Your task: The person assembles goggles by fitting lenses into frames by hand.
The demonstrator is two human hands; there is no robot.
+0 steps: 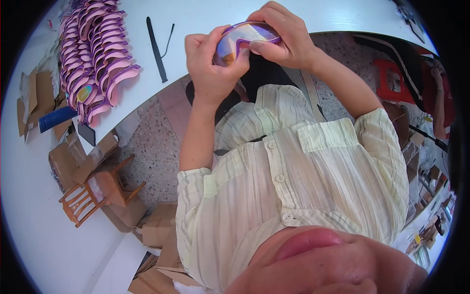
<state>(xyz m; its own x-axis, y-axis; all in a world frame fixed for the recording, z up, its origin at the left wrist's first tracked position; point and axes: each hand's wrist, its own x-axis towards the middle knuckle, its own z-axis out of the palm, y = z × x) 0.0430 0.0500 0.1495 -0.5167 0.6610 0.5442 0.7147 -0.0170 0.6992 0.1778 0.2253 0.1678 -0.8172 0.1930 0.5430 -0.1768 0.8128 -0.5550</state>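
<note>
Above the table's near edge I hold purple-framed goggles (252,33) with a shiny, multicoloured lens. My left hand (211,61) is closed on one end of them, its thumb near the nose notch. At the other end my right hand (290,38) grips the rim, with its thumb against the lens's lower edge by the notch. A black strap-like strip (156,51) lies on the white table (171,14) left of my hands, with a thin dark cord beside it. Further left, purple and pink goggle frames (95,54) are stacked in rows; a yellowish lens (84,93) shows near their front.
A dark blue cylinder (57,118) and a black phone-like object (86,134) sit at the table's left corner. Below are a wooden chair (93,193) and cardboard boxes (161,225). To the right are a red stool (391,81) and another person's arm (438,105).
</note>
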